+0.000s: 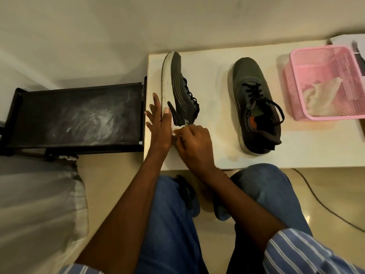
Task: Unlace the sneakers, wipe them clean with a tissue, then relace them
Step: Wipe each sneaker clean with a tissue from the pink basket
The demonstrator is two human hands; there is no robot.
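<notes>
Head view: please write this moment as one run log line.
step: wiping | left hand: steadies tipped sneaker | right hand: grips tissue at heel | other sneaker: upright, laced

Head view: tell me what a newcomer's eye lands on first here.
First, the two hands at the table's near left corner: the left hand steadies a dark sneaker tipped on its side, while the right hand presses a white tissue against its heel. Next, the second sneaker standing upright mid-table, laces loose. Last, the pink basket at the right edge, with crumpled tissue inside.
</notes>
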